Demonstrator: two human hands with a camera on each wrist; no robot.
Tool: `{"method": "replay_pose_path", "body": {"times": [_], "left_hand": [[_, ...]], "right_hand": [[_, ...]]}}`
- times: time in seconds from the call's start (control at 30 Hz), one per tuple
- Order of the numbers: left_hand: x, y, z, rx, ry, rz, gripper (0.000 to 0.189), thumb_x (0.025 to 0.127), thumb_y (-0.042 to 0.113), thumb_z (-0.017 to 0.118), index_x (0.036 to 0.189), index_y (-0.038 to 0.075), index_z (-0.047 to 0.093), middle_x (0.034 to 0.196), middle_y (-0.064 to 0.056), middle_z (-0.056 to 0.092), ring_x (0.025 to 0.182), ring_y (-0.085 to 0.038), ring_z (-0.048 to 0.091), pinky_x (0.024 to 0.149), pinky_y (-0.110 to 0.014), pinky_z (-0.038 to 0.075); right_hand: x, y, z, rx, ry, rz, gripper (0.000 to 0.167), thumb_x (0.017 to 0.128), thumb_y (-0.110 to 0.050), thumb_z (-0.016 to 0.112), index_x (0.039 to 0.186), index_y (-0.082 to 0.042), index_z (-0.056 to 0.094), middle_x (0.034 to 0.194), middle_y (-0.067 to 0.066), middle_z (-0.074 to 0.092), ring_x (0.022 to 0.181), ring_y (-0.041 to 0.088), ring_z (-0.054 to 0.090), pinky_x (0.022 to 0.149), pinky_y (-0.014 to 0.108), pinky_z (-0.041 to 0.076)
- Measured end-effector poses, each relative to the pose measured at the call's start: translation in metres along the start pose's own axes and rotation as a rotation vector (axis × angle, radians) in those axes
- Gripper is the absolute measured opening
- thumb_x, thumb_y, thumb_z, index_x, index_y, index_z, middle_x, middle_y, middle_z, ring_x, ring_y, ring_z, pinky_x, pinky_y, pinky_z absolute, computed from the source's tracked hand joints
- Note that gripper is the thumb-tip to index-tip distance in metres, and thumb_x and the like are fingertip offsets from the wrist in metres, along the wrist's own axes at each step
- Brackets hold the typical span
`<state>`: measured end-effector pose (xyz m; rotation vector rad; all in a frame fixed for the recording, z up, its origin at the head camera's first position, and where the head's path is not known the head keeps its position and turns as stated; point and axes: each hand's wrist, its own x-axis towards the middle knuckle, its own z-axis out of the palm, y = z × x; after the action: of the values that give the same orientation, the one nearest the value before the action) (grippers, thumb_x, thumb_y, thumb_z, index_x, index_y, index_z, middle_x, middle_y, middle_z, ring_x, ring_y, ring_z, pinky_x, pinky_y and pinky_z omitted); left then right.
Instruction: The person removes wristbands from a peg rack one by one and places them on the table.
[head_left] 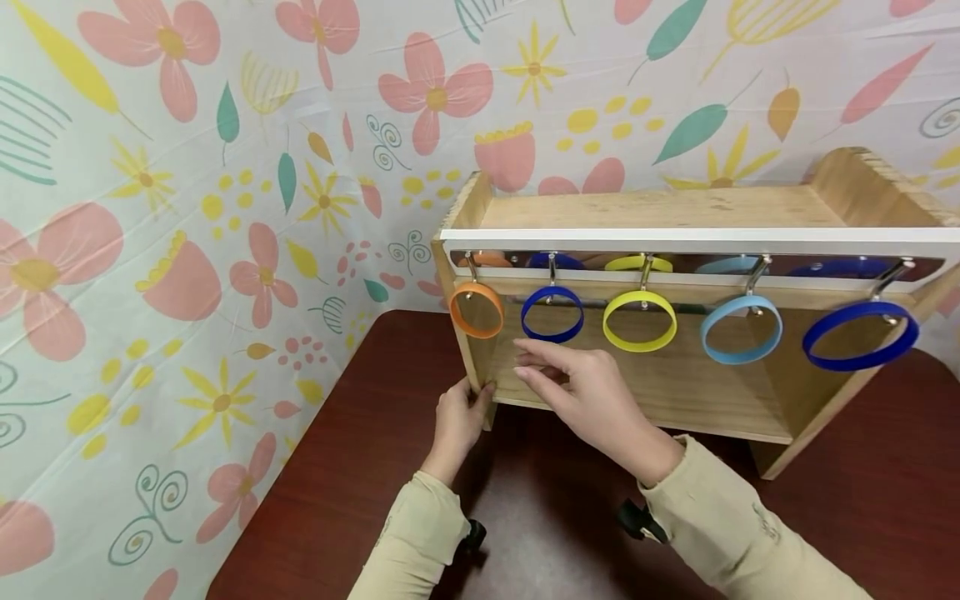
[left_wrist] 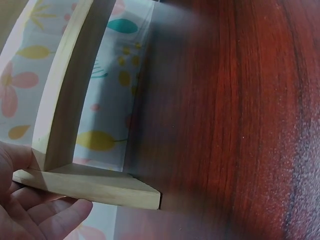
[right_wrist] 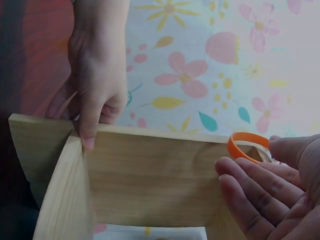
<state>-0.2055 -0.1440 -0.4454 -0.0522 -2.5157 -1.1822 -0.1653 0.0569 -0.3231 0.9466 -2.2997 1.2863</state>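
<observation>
A wooden shelf [head_left: 652,208] stands on the table, with a row of coloured rings on metal hooks along its front. My left hand [head_left: 456,423] grips the lower edge of its left side panel [left_wrist: 62,90], thumb inside and fingers outside. My right hand [head_left: 592,396] hovers before the shelf, thumb and fingers apart, holding nothing. Nearest to its fingertips are the orange ring [head_left: 480,336] and a dark blue ring [head_left: 551,339]. Farther right hang a yellow ring [head_left: 640,347], a light blue ring [head_left: 738,361] and another dark blue ring [head_left: 855,365].
The dark red table [head_left: 352,442] carries the shelf. A flowered cloth [head_left: 285,175] covers the wall behind and to the left. A white strip [head_left: 675,236] runs along the shelf's upper front, above the metal hooks [head_left: 647,271].
</observation>
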Motion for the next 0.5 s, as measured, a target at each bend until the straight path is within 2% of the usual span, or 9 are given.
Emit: {"method": "replay_pose_path", "body": {"times": [0.5], "left_hand": [[0.000, -0.002, 0.000, -0.023, -0.014, 0.003, 0.018, 0.096, 0.025, 0.065, 0.088, 0.010, 0.068, 0.070, 0.000, 0.065, 0.059, -0.010, 0.056, 0.055, -0.028, 0.047]], "right_hand": [[0.018, -0.009, 0.011, -0.043, 0.034, 0.104, 0.038, 0.095, -0.022, 0.065, 0.127, -0.002, 0.063, 0.101, 0.005, 0.074, 0.083, 0.015, 0.071, 0.065, 0.031, 0.054]]}}
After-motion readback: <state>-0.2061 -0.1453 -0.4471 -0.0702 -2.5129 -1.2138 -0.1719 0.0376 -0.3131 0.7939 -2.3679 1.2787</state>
